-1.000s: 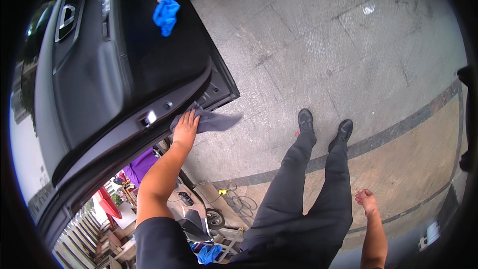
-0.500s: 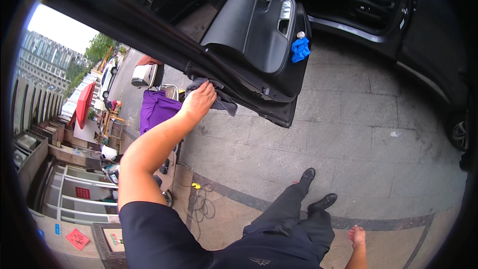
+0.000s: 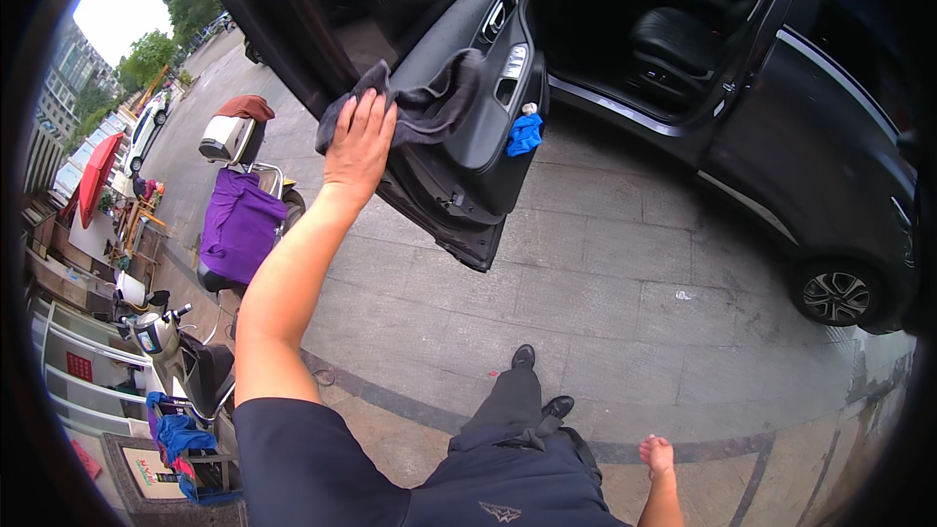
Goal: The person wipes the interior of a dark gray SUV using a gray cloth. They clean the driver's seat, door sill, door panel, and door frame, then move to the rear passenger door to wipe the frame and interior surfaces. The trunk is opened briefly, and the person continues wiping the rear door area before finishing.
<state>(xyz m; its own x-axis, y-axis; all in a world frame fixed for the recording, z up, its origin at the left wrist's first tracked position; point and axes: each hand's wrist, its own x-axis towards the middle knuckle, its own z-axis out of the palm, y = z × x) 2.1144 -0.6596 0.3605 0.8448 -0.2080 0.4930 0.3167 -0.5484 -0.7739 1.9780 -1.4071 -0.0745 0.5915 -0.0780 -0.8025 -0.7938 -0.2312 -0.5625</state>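
Observation:
My left hand [image 3: 361, 141] presses a dark grey cloth [image 3: 439, 102] against the edge of the open car door [image 3: 459, 151], near the base of its window frame. The fingers lie over one end of the cloth, and the loose end drapes across the black inner panel. A blue cloth or bag with a pale top [image 3: 525, 133] hangs at the door's inner side, apart from my hand. Low on the right, my right hand [image 3: 657, 453] hangs beside my body, loosely curled, with nothing visible in it.
The dark car [image 3: 761, 137] stands at the right, with a black seat [image 3: 673, 39] visible through its doorway. Left of the door is a parked scooter with a purple cover [image 3: 239, 224]. Another scooter [image 3: 171, 342] and a crate with blue cloths [image 3: 185, 439] stand at the lower left.
My left hand has moved up along the door edge with the grey cloth, which now spreads over the inner panel. The view has shifted, showing more of the car and scooters.

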